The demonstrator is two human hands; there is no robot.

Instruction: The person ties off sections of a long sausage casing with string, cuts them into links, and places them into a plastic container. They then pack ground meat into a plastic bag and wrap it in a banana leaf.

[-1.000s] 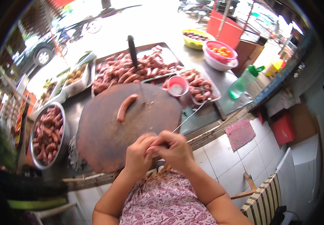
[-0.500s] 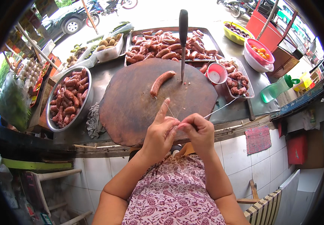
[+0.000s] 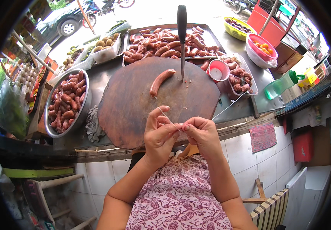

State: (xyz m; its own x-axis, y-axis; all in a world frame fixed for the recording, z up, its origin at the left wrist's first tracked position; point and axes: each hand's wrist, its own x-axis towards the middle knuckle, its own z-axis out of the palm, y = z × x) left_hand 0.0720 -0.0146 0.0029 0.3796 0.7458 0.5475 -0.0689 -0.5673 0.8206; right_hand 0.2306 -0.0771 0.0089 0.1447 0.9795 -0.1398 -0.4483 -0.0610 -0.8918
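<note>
left hand (image 3: 158,138) and right hand (image 3: 203,134) pinch string (image 3: 223,110) near a sausage (image 3: 161,82) on the board (image 3: 127,115).
light, even tension between the two pinches should best keep it from slipping or tangling.

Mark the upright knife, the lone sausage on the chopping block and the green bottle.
Upright knife (image 3: 182,35), head view: lower part of its handle.
Lone sausage (image 3: 160,81), head view: middle of its curve.
Green bottle (image 3: 278,88), head view: side of its body.
</note>
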